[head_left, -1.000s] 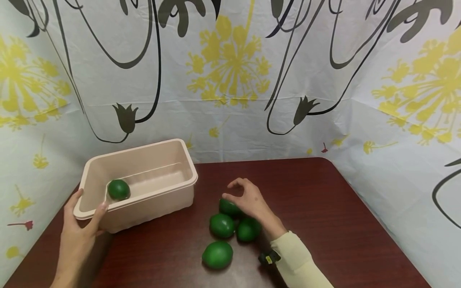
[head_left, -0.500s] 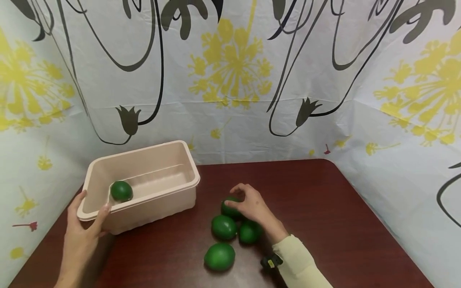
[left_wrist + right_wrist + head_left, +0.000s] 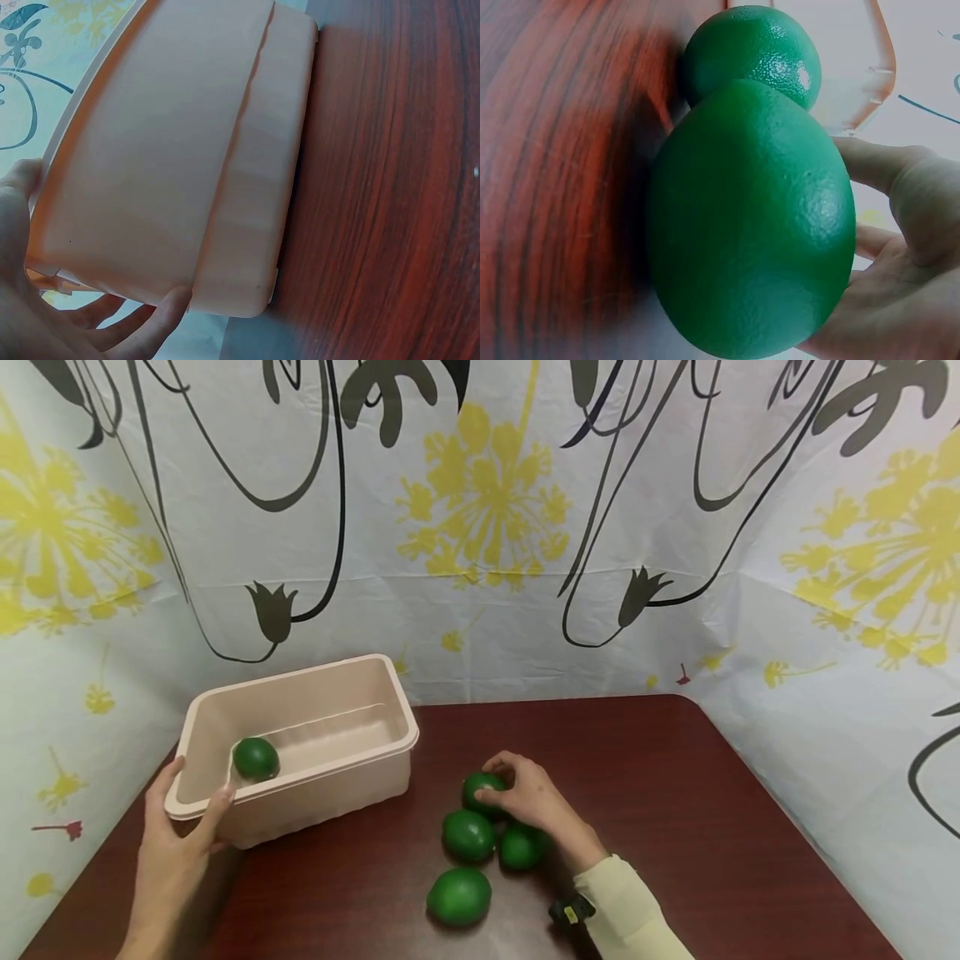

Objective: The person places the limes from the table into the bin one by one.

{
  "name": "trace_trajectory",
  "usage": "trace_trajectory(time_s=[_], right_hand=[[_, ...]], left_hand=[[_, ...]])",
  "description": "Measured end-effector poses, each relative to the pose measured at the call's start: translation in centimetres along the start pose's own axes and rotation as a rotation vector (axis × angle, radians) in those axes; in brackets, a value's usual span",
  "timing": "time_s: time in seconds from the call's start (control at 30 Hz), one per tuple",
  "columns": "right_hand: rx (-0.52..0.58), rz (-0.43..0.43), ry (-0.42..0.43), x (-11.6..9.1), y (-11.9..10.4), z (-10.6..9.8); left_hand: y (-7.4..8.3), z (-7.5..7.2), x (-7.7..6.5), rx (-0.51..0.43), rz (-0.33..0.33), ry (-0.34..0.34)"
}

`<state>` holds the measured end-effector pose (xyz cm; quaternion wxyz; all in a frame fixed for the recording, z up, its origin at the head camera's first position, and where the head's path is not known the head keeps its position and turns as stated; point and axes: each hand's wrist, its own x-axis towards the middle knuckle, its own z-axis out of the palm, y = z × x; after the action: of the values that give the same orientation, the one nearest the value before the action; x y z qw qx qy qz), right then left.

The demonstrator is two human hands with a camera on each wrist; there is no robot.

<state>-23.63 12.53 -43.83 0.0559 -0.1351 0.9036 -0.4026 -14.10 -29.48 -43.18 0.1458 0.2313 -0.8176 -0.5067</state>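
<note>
A beige plastic bin (image 3: 322,802) stands at the left, one green lime (image 3: 256,758) inside it. My left hand (image 3: 174,852) grips its near left corner, thumb on the near rim; in the left wrist view fingers (image 3: 161,319) curl against the bin's wall (image 3: 157,142). To the right, my right hand (image 3: 536,793) holds the farthest lime (image 3: 480,789) of a small cluster, thumb on its near side and fingers curled over the far side. Close by sit a second lime (image 3: 468,836) and a third lime (image 3: 522,846). Another lime (image 3: 750,225) fills the right wrist view, partly hiding the hand.
Nearest the front lies one more lime (image 3: 459,897) on the dark red wooden table (image 3: 675,827). A patterned white cloth (image 3: 480,635) hangs behind the table and along both sides. A small black device (image 3: 572,910) is at my right sleeve.
My right hand has lowered onto the farthest lime, and its thumb and fingers have closed around it. The left hand keeps its grip on the bin. The head view has shifted slightly.
</note>
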Motion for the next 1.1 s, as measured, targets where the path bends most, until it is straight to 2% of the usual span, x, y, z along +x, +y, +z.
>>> trace_trajectory(time_s=[0.47, 1.1], right_hand=[[0.004, -0.010, -0.025, 0.30, 0.65, 0.52], [0.001, 0.004, 0.003, 0.41, 0.98, 0.77]], left_hand=[[0.08, 0.01, 0.04, 0.008, 0.000, 0.010], [-0.05, 0.08, -0.05, 0.018, 0.006, 0.015]])
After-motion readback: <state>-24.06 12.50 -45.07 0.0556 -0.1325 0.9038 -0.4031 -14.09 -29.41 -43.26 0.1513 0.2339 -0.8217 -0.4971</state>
